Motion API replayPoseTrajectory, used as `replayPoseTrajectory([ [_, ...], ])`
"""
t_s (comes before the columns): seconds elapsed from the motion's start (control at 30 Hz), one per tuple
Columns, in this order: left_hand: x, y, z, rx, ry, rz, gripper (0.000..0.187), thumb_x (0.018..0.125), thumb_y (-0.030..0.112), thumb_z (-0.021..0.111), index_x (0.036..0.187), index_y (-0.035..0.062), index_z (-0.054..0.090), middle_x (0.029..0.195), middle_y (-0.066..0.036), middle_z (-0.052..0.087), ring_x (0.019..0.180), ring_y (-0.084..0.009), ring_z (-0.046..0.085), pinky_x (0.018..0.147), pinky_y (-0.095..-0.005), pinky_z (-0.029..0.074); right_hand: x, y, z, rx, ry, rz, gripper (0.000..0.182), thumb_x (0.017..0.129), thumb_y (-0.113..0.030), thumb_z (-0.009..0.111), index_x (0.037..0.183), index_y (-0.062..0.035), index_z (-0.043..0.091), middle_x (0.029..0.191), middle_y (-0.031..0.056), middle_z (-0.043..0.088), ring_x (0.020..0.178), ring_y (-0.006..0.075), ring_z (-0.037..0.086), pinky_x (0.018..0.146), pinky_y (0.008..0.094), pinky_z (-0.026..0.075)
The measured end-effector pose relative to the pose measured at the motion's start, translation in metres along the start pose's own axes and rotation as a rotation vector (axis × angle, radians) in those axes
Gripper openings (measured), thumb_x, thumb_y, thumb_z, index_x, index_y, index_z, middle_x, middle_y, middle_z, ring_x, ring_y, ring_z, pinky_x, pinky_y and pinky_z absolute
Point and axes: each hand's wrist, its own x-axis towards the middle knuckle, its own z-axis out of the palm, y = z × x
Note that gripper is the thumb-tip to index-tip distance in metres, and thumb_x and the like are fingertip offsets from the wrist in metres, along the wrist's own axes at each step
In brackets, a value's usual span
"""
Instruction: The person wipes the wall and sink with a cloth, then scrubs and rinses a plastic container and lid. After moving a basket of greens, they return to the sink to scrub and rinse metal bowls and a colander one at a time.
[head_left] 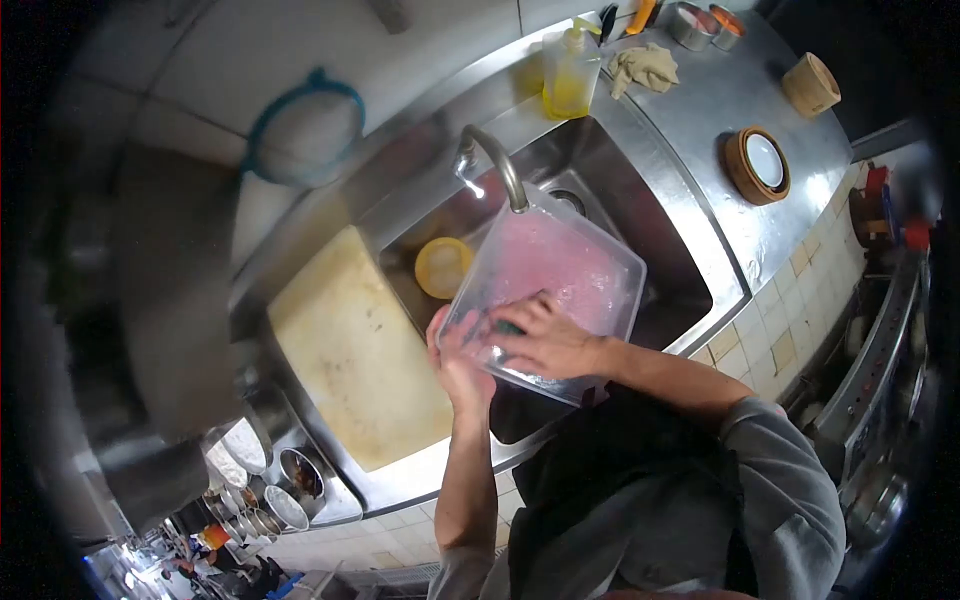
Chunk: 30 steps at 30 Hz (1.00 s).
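A clear square plastic container [565, 270] with pink soapy film inside is tilted over the steel sink [650, 215]. My left hand [458, 365] grips its lower left rim from outside. Inside the container, my right hand [545, 335] presses a green scrubbing pad [507, 327] against the wall. The curved faucet [495, 160] stands just above the container's far edge.
A yellow lid or dish [443, 267] lies in the sink's left part. A pale cutting board [355, 350] rests left of the sink. Soap bottle [570, 72] and cloth [645, 68] sit behind it; bamboo steamers [757, 165] on the right counter. Small metal bowls [285, 490] stand lower left.
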Motion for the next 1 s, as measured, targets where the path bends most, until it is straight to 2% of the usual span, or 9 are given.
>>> replayPoseTrajectory([
  [0.03,0.006,-0.008,0.001,0.066,-0.045,0.166,0.046,0.101,0.022,0.056,0.142,0.0053,0.043,0.127,-0.025,0.059,0.113,-0.0384,0.064,0.091,-0.0499,0.057,0.005,-0.004,0.003,-0.002,-0.08,-0.056,0.042,0.094,-0.03,0.064,0.134,-0.017,0.059,0.135,0.0145,0.052,0.127,0.0309,0.048,0.107,0.0574,0.036],
  [0.13,-0.006,0.01,-0.003,-0.022,-0.127,0.036,0.047,0.102,0.023,0.056,0.143,0.0038,0.043,0.124,-0.024,0.06,0.106,-0.0381,0.067,0.088,-0.0513,0.059,0.018,0.031,0.001,-0.075,-0.124,-0.161,0.041,0.083,-0.018,0.069,0.123,-0.0156,0.063,0.131,0.0102,0.055,0.124,0.0295,0.051,0.104,0.0544,0.038],
  [0.2,-0.007,0.021,-0.013,0.033,-0.102,0.045,0.047,0.102,0.023,0.056,0.143,0.0028,0.044,0.121,-0.023,0.061,0.1,-0.0384,0.069,0.087,-0.0514,0.06,0.03,0.07,-0.01,-0.014,-0.009,0.276,0.04,0.082,-0.013,0.069,0.121,-0.0107,0.062,0.126,0.0133,0.058,0.118,0.0327,0.055,0.102,0.0501,0.041],
  [0.3,0.006,0.014,0.004,0.194,-0.131,0.081,0.05,0.101,0.023,0.053,0.144,0.0023,0.043,0.122,-0.025,0.061,0.101,-0.0369,0.067,0.085,-0.0534,0.06,0.038,0.083,0.05,0.363,0.17,0.403,0.038,0.083,-0.015,0.069,0.12,-0.0068,0.062,0.119,0.0163,0.062,0.112,0.036,0.058,0.099,0.0477,0.044],
  [0.4,0.036,-0.003,-0.003,0.267,-0.171,0.283,0.047,0.1,0.02,0.053,0.143,0.0013,0.045,0.122,-0.023,0.062,0.1,-0.0364,0.068,0.085,-0.0537,0.06,0.057,0.002,0.03,0.198,0.066,0.075,0.04,0.092,-0.027,0.065,0.127,-0.0085,0.058,0.117,0.0142,0.061,0.113,0.0352,0.055,0.099,0.0501,0.042],
  [0.43,0.02,0.019,-0.002,0.154,-0.134,0.102,0.046,0.101,0.021,0.053,0.141,0.0007,0.046,0.121,-0.022,0.063,0.1,-0.0372,0.069,0.084,-0.0529,0.06,0.055,0.017,0.022,0.196,0.07,0.079,0.04,0.092,-0.027,0.065,0.127,-0.0085,0.058,0.117,0.0142,0.061,0.113,0.0352,0.055,0.099,0.0501,0.042],
  [0.6,0.008,0.037,-0.029,0.235,-0.148,0.09,0.048,0.101,0.026,0.053,0.142,0.0014,0.045,0.117,-0.021,0.064,0.099,-0.0387,0.069,0.083,-0.0501,0.06,0.033,0.087,0.0,-0.014,0.127,0.313,0.06,0.092,-0.033,0.066,0.143,-0.0067,0.046,0.14,0.0226,0.047,0.126,0.0423,0.049,0.107,0.0507,0.04],
  [0.8,0.005,0.038,-0.031,0.006,0.167,0.145,0.047,0.105,0.03,0.046,0.145,0.0059,0.04,0.119,-0.02,0.06,0.108,-0.0387,0.063,0.091,-0.0526,0.056,-0.034,0.086,-0.012,0.085,-0.045,0.375,0.074,0.093,-0.032,0.067,0.155,-0.01,0.035,0.148,0.0255,0.04,0.139,0.0437,0.041,0.116,0.049,0.036],
  [1.0,0.003,0.007,-0.032,0.08,0.132,0.288,0.044,0.103,0.028,0.052,0.141,0.007,0.046,0.118,-0.019,0.059,0.105,-0.0349,0.063,0.091,-0.0518,0.056,-0.045,0.056,-0.026,0.226,-0.465,0.25,0.074,0.089,-0.028,0.072,0.153,-0.0122,0.038,0.142,0.0233,0.048,0.132,0.0405,0.051,0.111,0.0462,0.043],
])
